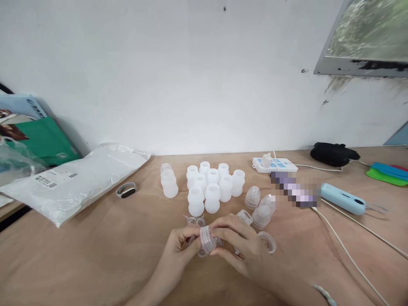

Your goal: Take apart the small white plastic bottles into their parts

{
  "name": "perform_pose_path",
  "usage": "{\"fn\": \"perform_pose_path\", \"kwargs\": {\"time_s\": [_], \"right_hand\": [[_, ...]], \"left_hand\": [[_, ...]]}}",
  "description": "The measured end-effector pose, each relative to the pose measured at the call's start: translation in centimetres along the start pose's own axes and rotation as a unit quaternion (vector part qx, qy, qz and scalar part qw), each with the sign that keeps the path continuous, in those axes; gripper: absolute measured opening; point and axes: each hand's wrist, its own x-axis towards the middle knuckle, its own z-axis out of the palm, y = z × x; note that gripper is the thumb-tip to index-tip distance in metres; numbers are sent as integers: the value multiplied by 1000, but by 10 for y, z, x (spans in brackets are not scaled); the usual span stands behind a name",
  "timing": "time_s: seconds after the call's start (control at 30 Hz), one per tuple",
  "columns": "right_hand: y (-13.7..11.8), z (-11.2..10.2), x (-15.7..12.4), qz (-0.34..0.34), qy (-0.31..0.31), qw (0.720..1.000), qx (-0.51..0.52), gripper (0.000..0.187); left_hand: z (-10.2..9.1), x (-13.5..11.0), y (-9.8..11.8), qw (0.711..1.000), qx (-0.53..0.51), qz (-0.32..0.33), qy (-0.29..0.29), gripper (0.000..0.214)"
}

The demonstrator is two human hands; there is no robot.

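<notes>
Between my two hands, just above the table, is a clear ridged bottle collar (208, 240), tilted on its side. My left hand (182, 248) pinches its left side with thumb and fingers. From the right, my right hand (240, 242) closes its fingers on the other side. Whether a nipple sits inside the collar is hidden. Behind and below the hands lie several clear nipples (195, 221), partly covered. Close to my right hand are a clear collar (245, 216) and a flat clear ring (267, 241). Several clear domed caps (262, 216) stand beyond it.
Several white bottle bodies (212, 198) stand grouped behind my hands. A capped bottle (168, 182) stands to their left. A wristband (126, 190) and white parcel (92, 178) lie left. Right are a power strip (275, 165), blue device (342, 198) and cables (339, 242).
</notes>
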Motion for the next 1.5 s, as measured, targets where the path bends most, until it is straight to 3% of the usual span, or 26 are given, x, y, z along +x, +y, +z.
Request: {"fn": "perform_pose_path", "kwargs": {"time_s": [0.3, 0.5, 0.63, 0.7, 0.97, 1.5], "right_hand": [[-9, -3, 1, -14, 5, 999, -46, 14], [-12, 0, -1, -11, 1, 1000, -24, 15], [-12, 2, -1, 22, -44, 998, 28, 40], [-11, 2, -1, 17, -53, 997, 44, 44], [-5, 0, 1, -63, 25, 995, 72, 52], [-8, 6, 8, 51, 46, 965, 251, 43]], "left_hand": [[2, -1, 3, 998, -58, -33, -8, 35], [0, -3, 7, 992, -100, -66, -33, 24], [0, -4, 10, 992, -101, -62, -44, 21], [1, -5, 11, 992, -102, -65, -43, 22], [-1, -7, 15, 994, -79, -54, -62, 41], [-2, -6, 16, 996, -75, 8, -41, 55]]}}
